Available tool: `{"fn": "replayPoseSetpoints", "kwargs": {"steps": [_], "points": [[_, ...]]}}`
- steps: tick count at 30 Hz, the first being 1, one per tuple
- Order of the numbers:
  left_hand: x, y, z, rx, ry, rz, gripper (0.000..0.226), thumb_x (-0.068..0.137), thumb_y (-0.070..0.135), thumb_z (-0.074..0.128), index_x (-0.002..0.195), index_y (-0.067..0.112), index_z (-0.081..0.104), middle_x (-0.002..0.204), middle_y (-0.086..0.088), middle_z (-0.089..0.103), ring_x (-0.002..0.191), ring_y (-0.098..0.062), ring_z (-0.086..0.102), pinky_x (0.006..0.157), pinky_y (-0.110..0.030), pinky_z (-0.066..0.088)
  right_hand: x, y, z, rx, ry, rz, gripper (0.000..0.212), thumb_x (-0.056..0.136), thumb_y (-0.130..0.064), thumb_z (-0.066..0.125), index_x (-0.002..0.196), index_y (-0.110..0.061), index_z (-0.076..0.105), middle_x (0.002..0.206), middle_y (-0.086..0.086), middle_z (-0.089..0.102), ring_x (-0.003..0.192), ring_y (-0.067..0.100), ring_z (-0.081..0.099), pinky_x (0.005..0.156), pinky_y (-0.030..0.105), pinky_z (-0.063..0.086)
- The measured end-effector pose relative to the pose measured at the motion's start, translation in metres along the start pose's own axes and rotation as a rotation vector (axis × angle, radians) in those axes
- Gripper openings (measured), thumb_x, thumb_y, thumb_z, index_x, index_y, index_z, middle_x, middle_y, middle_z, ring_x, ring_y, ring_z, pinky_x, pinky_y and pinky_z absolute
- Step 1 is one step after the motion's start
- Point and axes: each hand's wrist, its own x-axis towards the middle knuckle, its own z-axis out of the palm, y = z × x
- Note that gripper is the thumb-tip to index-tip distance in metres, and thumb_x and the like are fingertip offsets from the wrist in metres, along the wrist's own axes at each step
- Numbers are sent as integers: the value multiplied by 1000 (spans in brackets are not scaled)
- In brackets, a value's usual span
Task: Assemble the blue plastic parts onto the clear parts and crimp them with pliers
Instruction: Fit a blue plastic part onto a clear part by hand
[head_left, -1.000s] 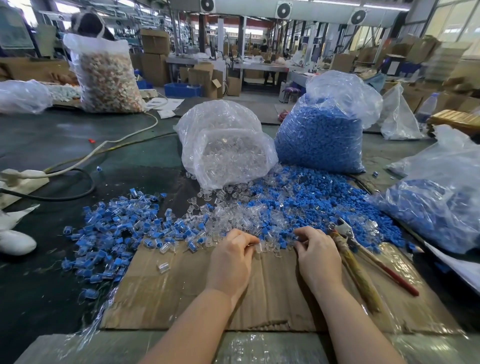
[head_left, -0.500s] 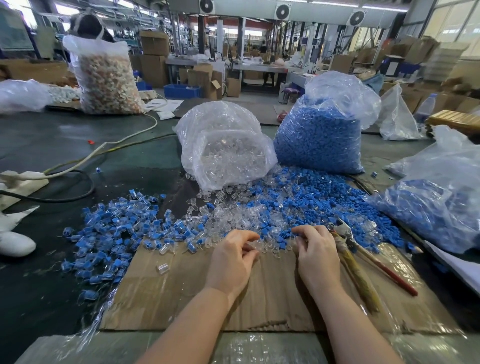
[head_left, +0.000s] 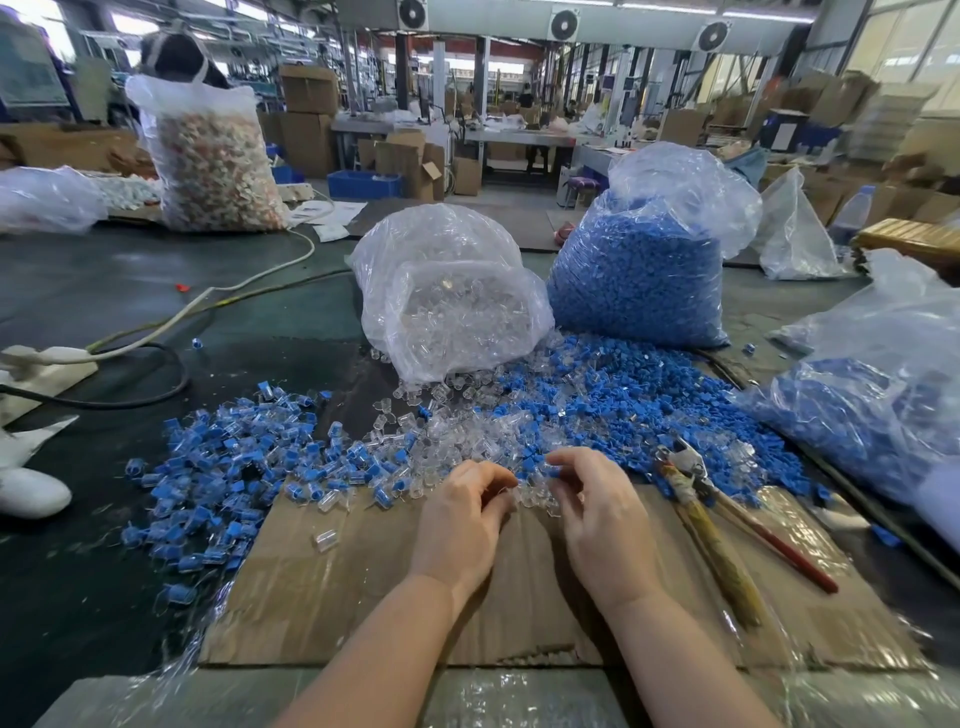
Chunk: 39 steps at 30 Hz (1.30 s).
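Hands at far edge of the cardboard sheet (head_left: 363, 587): left hand (head_left: 460, 525) w/ fingers curled, seems to pinch a clear part, hard to tell; right hand (head_left: 597, 512) pinches a blue part (head_left: 551, 472). Pliers (head_left: 711, 512) lie untouched on the cardboard, right of hands. Assembled pieces (head_left: 223, 467) heaped off cardboard's left edge, so plenty done. Loose clear parts (head_left: 457, 436) and blue parts (head_left: 634, 400) beyond it, plus full bags (head_left: 639, 275): most left, I'd judge.

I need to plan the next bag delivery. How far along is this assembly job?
Done: a spread of assembled pieces lies at the left. In hand: the left hand and right hand pinch small parts together; the pliers lie untouched. Left: the loose pile, plus the clear bag and blue bag, both well filled.
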Motion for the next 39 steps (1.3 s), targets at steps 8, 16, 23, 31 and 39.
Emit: {"fn": "replayPoseSetpoints", "kwargs": {"steps": [8,16,23,31,39], "points": [[1,-4,1,-106,-22,-76,14,86,12,64,92,24,67,84,11,65,80,0,59,73,-8,44,-1,-2,-1,48,-53,64,2,83,-12,69,82,-11,67,80,-2,68,78,18,61,73,32,48],[1,-4,0,-147,-29,-117,21,87,12,62,78,31,58,75,10,65,75,-3,60,69,-10,45,-3,-2,2,22,-77,44,10,84,-22,68,79,-15,64,76,-7,64,74,12,56,67,24,41],[0,-2,0,-258,-47,-155,22,89,8,58,80,28,56,77,3,68,77,-9,65,79,-30,54,-4,-3,2,-36,-57,-20,10,84,-18,68,77,-14,63,72,-5,63,67,12,55,60,20,34],[0,-6,1,-239,-65,-110,25,87,9,62,77,32,57,73,10,65,72,3,61,70,-14,48,-5,-1,6,-111,-102,-30,14,83,-25,68,75,-14,62,70,-2,64,67,19,57,61,30,42],[1,-7,-1,-286,-67,-119,23,87,8,61,79,29,59,75,8,66,72,-2,62,69,-13,48,-5,-1,6,-72,-92,-63,13,81,-25,71,79,-16,63,74,-5,63,70,16,57,62,28,43]]}}
